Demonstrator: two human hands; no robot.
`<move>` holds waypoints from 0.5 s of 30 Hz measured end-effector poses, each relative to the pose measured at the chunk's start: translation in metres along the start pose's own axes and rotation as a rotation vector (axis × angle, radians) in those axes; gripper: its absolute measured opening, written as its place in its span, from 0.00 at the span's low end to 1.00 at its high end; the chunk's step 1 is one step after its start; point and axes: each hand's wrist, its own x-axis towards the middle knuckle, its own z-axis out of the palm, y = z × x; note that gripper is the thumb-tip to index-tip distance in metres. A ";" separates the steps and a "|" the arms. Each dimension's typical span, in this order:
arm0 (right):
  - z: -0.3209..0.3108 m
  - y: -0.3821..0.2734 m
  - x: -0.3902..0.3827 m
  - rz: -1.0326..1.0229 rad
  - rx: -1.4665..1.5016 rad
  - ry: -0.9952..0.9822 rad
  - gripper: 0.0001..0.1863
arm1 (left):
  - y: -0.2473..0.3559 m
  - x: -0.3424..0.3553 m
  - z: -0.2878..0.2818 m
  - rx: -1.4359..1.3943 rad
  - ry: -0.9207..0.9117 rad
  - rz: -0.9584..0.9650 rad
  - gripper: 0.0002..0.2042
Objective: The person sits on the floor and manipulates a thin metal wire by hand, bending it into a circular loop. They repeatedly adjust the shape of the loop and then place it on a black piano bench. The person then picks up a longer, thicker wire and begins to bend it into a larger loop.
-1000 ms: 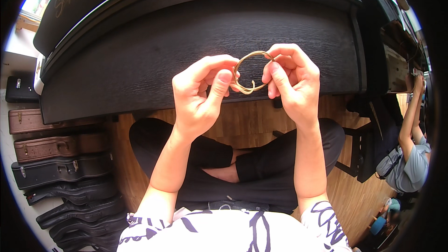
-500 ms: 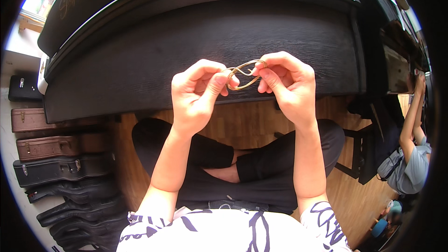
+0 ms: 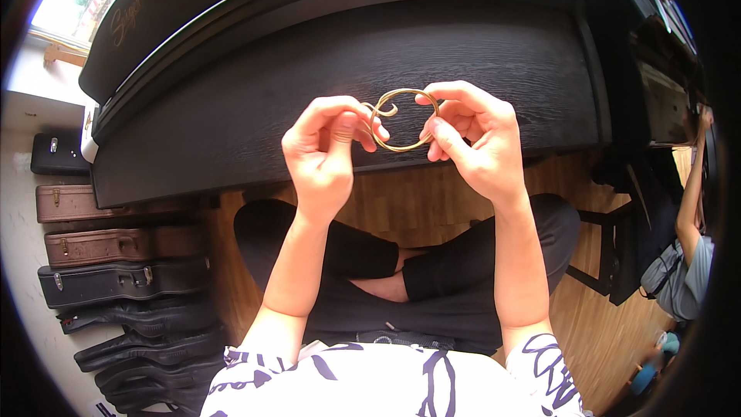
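A thin brass-coloured wire loop [image 3: 401,118], coiled into a ring with a small curl at its upper left, is held up between both hands in front of a closed black piano lid [image 3: 231,100]. My left hand [image 3: 324,156] pinches the curled end with thumb and fingers. My right hand [image 3: 475,143] grips the ring's right side, thumb underneath and index finger arching over the top. My crossed legs in black trousers [image 3: 463,262] lie below.
Several instrument cases, brown and black [image 3: 108,262], are stacked along the left wall on the wooden floor [image 3: 401,201]. Another person [image 3: 687,247] in a grey top crouches at the right edge beside a dark stand. A bright window [image 3: 69,0] sits at the upper left.
The wire looked flattened and twisted half a second ago; now it is turned face-on as a round ring. Both hands stayed at about the same height before the piano.
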 end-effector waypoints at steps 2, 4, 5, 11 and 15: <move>-0.002 0.000 -0.001 0.021 0.018 -0.007 0.11 | -0.001 -0.002 -0.003 0.030 -0.061 0.003 0.04; -0.001 0.002 0.000 0.004 0.004 -0.006 0.10 | -0.001 -0.002 -0.005 -0.003 -0.061 -0.015 0.05; 0.001 0.005 0.000 -0.024 -0.019 -0.002 0.10 | 0.001 -0.001 -0.004 -0.052 -0.035 -0.041 0.05; 0.002 0.012 0.002 -0.168 -0.130 -0.040 0.08 | 0.009 0.001 0.001 -0.172 0.101 -0.175 0.06; 0.004 0.014 0.003 -0.230 -0.153 -0.040 0.08 | 0.009 0.002 -0.003 -0.021 -0.030 -0.197 0.05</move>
